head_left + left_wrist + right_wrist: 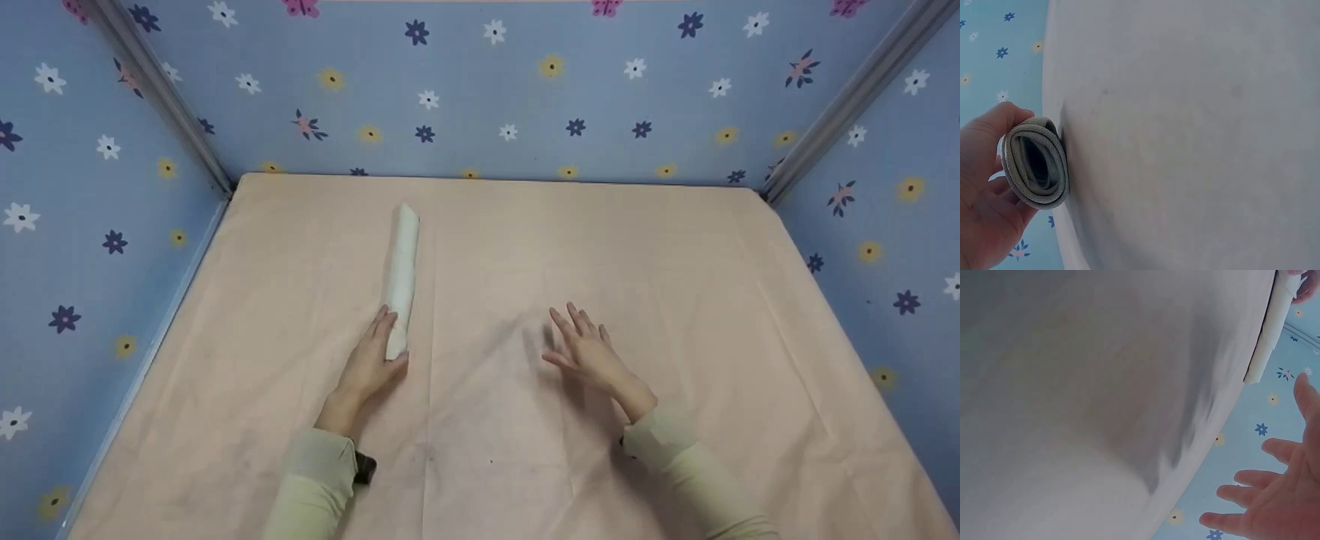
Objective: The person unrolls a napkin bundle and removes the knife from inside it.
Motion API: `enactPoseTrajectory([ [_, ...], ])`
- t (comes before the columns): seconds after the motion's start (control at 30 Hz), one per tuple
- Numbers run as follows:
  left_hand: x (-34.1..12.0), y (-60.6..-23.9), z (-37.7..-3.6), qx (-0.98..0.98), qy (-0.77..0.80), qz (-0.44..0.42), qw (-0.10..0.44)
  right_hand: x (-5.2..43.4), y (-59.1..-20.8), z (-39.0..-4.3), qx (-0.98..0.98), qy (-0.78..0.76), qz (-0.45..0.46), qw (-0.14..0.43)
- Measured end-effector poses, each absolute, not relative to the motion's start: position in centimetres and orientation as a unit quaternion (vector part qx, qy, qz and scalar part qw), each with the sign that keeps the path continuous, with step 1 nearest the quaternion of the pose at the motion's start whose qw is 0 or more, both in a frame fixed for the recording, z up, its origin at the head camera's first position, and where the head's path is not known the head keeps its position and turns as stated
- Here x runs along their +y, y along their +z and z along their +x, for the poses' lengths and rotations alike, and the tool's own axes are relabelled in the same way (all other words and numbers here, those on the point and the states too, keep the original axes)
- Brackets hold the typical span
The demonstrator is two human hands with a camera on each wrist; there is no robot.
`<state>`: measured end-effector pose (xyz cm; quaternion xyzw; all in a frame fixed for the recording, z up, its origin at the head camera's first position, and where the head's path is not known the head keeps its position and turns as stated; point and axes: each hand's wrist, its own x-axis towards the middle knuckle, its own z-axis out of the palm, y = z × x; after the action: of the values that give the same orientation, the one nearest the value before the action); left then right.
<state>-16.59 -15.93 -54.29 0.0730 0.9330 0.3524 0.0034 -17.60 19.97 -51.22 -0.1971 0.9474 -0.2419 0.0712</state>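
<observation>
Fingers of my left hand (366, 363) grip the near end of the white roll (403, 277), which lies left of centre on the tabletop (600, 247); those of my right hand (592, 361) spread wide, holding nothing. I judge this step as steadying the roll; the next calls for keeping its layers together.

so the roll (403, 270) lies on the table (637, 247), left of the middle, running front to back. left hand (367, 364) is around its near end, right hand (592, 360) is over the table well off to the right. one wall (495, 75) behind the table, others (67, 277) (907, 247) left and right
</observation>
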Motion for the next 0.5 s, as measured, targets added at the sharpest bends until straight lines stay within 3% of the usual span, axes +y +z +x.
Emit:
enactPoseTrajectory([
  [0.5,-16.2,-54.2,-16.5,0.924,0.377,0.056,0.006,17.8,-51.8,-17.9,0.942,-0.244,-0.217,0.076],
])
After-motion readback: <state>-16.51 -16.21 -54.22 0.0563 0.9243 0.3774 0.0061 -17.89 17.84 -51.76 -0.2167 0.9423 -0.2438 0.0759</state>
